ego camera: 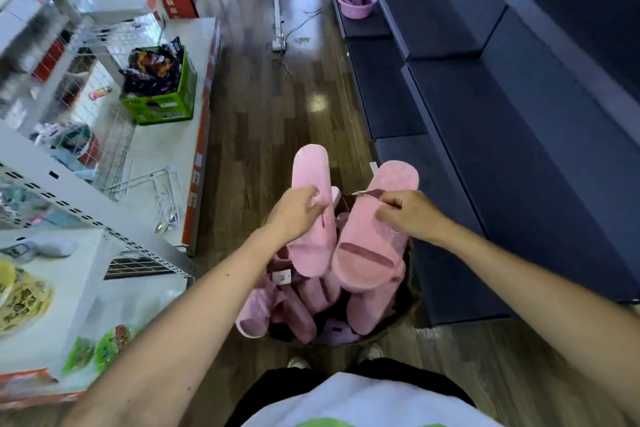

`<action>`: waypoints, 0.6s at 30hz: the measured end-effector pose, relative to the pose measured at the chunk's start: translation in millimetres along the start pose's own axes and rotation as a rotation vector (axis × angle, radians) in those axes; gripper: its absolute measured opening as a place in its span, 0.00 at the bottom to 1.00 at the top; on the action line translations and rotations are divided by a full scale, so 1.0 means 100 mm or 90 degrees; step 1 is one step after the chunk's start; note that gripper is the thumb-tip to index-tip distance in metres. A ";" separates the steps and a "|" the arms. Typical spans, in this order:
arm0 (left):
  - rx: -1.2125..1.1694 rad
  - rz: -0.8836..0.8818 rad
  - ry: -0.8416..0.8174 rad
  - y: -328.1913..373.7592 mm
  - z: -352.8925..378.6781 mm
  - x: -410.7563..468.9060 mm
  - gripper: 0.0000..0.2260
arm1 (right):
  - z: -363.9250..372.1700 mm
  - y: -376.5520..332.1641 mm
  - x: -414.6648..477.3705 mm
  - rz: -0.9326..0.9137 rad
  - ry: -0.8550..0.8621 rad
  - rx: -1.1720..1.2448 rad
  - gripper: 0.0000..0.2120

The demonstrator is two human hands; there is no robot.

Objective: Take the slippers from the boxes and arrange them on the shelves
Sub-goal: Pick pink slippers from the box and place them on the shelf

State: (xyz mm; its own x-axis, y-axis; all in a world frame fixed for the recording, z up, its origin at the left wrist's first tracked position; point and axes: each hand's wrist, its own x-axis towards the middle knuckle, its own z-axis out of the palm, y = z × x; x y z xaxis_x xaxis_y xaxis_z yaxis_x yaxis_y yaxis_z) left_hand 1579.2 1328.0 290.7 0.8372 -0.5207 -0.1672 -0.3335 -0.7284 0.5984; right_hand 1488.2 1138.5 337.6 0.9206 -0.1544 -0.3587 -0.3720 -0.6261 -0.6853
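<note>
Slippers (367, 255) above box (401, 317), dark shelves (491, 104) right, green crate (162, 109) left

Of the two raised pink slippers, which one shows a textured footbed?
The right slipper, held by the right hand; the left slipper, in the left hand, looks smooth.

This is a shop aisle with a wooden floor (263, 114). White metal shelves (162, 149) with orange price strips (199, 156) carry packaged snacks (24, 298) and a green carton (162, 107). Dark display shelves (519, 135) line the opposite side.
</note>
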 end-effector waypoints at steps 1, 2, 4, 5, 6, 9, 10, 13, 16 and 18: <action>0.007 0.013 -0.009 0.07 -0.13 0.02 0.14 | 0.00 -0.05 0.00 -0.017 0.000 0.001 0.11; 0.009 0.028 -0.030 0.14 -0.24 0.03 0.18 | -0.01 -0.10 0.00 -0.036 -0.001 -0.003 0.12; 0.041 0.091 -0.076 0.27 -0.42 0.01 0.26 | -0.01 -0.19 -0.01 -0.071 -0.007 -0.015 0.07; 0.085 0.138 -0.100 0.33 -0.49 -0.01 0.29 | 0.00 -0.23 -0.02 -0.090 -0.006 -0.016 0.05; 0.143 0.184 -0.127 0.38 -0.52 -0.03 0.32 | 0.01 -0.27 -0.03 -0.105 0.001 -0.016 0.07; 0.313 0.247 -0.185 0.47 -0.55 -0.06 0.41 | 0.06 -0.38 -0.10 -0.147 0.016 -0.014 0.09; 0.330 0.251 -0.183 0.49 -0.55 -0.06 0.42 | 0.07 -0.40 -0.13 -0.146 0.019 -0.015 0.09; 0.301 0.259 -0.180 0.52 -0.57 -0.05 0.30 | 0.05 -0.40 -0.22 -0.148 -0.003 -0.032 0.08; 0.254 0.278 -0.205 0.56 -0.55 -0.04 0.19 | 0.03 -0.34 -0.32 -0.163 -0.042 -0.074 0.09; 0.237 0.304 -0.224 0.61 -0.55 -0.06 0.17 | 0.01 -0.31 -0.38 -0.181 -0.058 -0.081 0.11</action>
State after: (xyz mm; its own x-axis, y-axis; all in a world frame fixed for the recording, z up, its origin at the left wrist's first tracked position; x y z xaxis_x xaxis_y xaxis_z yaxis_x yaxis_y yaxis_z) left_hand 1577.6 1311.2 371.0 0.3931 -0.8894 -0.2336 -0.8093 -0.4552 0.3713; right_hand 1464.4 1164.0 371.8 0.9689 0.1056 -0.2236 -0.0786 -0.7257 -0.6836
